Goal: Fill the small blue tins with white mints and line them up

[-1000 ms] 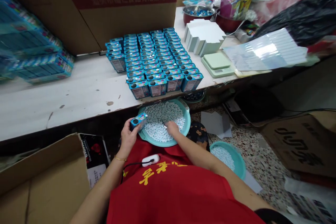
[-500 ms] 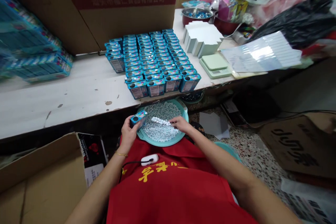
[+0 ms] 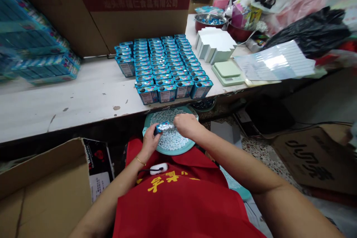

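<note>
My left hand (image 3: 150, 142) is closed round a small blue box (image 3: 157, 130), tilted over the turquoise basin (image 3: 174, 152). White pellets, candy-like, (image 3: 166, 126) lie in a row across the top of that box. My right hand (image 3: 186, 124) is a fist just right of the box, apparently gripping a narrow scoop whose handle the fingers hide. Many loose white pellets (image 3: 174, 140) fill the basin, which rests at my lap against the red apron (image 3: 178, 200).
Rows of blue boxes (image 3: 167, 70) stand on the white table (image 3: 95, 100). Right of them are a green scale (image 3: 227, 72), stacked white card (image 3: 214, 42) and a metal bowl (image 3: 210, 20). An open carton (image 3: 52, 189) stands at lower left; a white device (image 3: 158, 169) lies on the apron.
My left hand has brought the blue box right, over the basin. My right hand has moved left and turned over, bringing the row of pellets to the box's top.
</note>
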The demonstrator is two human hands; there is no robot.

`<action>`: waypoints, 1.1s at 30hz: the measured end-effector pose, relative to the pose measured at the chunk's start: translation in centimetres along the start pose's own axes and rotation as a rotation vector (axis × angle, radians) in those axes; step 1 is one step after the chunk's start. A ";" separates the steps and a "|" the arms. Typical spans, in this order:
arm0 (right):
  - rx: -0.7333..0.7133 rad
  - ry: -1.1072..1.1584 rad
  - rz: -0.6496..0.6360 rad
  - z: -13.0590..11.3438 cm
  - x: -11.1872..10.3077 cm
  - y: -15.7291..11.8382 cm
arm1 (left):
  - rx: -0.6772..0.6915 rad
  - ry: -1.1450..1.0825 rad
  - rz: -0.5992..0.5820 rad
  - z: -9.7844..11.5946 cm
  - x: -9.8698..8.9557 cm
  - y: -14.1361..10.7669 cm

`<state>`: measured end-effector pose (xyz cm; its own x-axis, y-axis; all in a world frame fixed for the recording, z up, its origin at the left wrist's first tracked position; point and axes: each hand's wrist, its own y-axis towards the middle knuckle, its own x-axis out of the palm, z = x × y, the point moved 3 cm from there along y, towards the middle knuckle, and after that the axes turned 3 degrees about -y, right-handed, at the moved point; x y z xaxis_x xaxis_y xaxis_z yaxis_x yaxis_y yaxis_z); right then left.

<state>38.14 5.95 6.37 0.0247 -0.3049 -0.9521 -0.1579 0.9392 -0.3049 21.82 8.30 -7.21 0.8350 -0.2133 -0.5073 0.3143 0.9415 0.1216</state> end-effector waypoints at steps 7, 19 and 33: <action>-0.038 -0.001 0.039 -0.6 -1.4 0.0 | -0.041 -0.001 0.027 -0.1 -0.4 0.0; 0.258 0.306 -0.156 1.5 15.4 3.4 | -0.170 -0.150 0.211 -2.0 -4.4 -1.0; 0.116 0.769 -0.145 5.0 16.2 2.9 | -0.145 -0.162 0.205 -2.2 -4.4 -0.2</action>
<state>42.97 4.56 -10.04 -0.6587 -0.4094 -0.6312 -0.1004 0.8793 -0.4656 17.09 9.61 -6.82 0.9393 -0.0423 -0.3406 0.0733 0.9942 0.0786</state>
